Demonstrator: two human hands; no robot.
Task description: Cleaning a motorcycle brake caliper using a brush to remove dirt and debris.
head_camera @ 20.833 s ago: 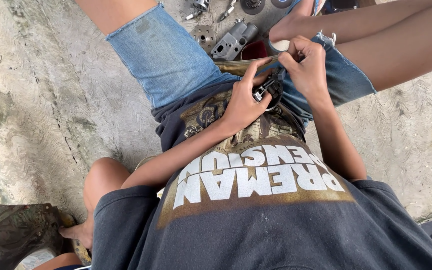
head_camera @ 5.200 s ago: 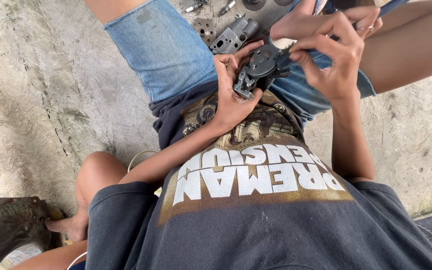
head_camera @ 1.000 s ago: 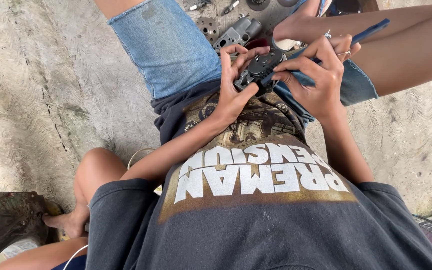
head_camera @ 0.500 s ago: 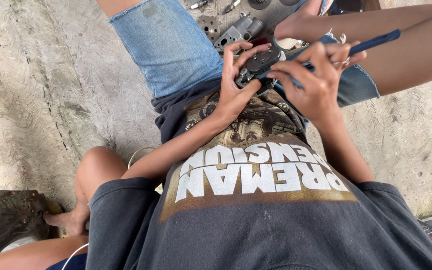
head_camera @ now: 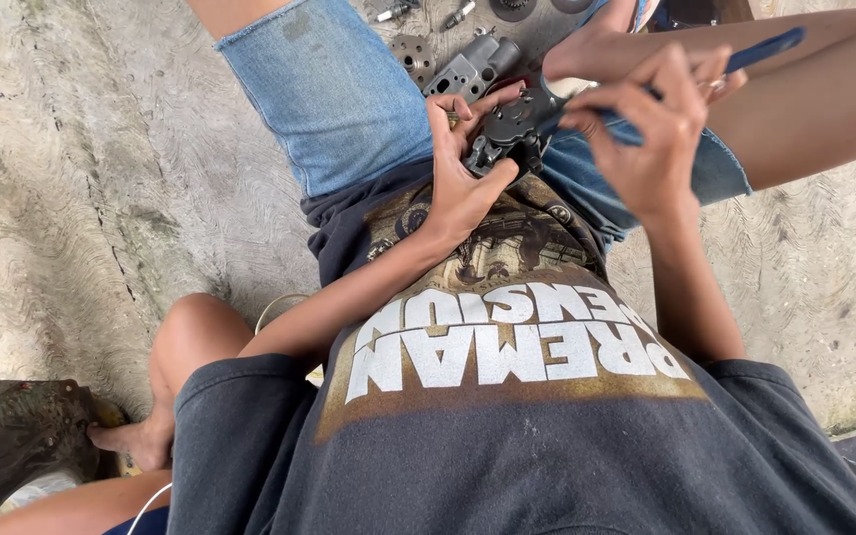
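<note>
A small dark metal mechanical part (head_camera: pixel 509 134) with a round face sits above the person's lap, just over the hem of the dark printed T-shirt (head_camera: pixel 507 396), between the two thighs. The left hand (head_camera: pixel 463 173) cradles it from below and from the left — palm turned up, thumb pressed along its near edge, the fingers curled up and around the far side, so the hand is closed on the part. The left forearm runs diagonally up from the lower left, the elbow bent close to the body.

The right hand (head_camera: pixel 651 124) comes in from the right with the wrist cocked and the back of the hand towards the camera. It is closed around a blue-handled tool (head_camera: pixel 760 48); the handle sticks out past the fingers towards the upper right, and the working end meets the top of the part. The right forearm rises almost straight from the lower right.

Both thighs wear cut-off denim shorts (head_camera: pixel 334 89). On the rough concrete floor (head_camera: pixel 81 168) beyond the knees lie more parts: a grey cast metal housing (head_camera: pixel 470 67), a round grey flanged piece (head_camera: pixel 405 52) just beside it, and smaller bits near the top edge.
</note>
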